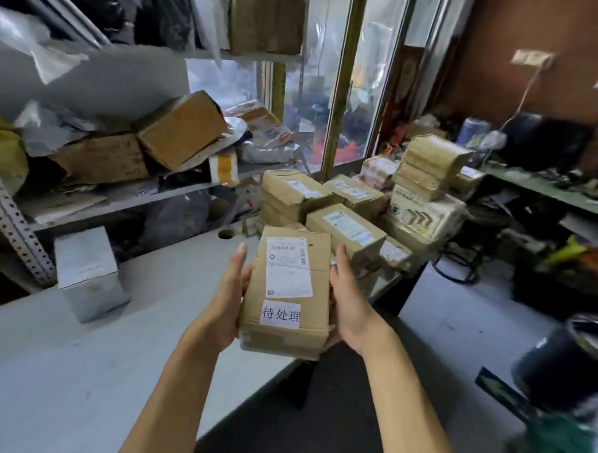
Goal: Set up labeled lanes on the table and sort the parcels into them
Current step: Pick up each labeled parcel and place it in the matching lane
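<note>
The person holds a brown rectangular cardboard parcel (288,291) above the near right edge of the pale grey table (79,371), its labelled face turned up toward the wearer. The left hand (227,302) cups the parcel's left long side with fingers extended along it; the right hand (347,297) does the same on the right side. The grip is thus a two-sided clamp, palms pressed to the cardboard, not a pinch. Held so, the white shipping label (289,268) and the smaller white sticker with printed characters (280,315) stay uncovered, which I judge is deliberate: the markings decide the lane.

Beyond the parcel, a stack of taped brown cardboard boxes (353,208) crowds the far right corner of the table, close to a glass partition (331,90). A grey-white square box (88,272) stands alone at the left, near a perforated metal shelf rack (20,228) loaded with loose cartons.

No lane labels are visible on the tabletop. Open surface lies between the square box and the stack, and across the near left. The table's right edge falls away to the floor directly under the parcel; placement should therefore move leftward and inward. A round cable hole (226,234) sits near the stack.
</note>
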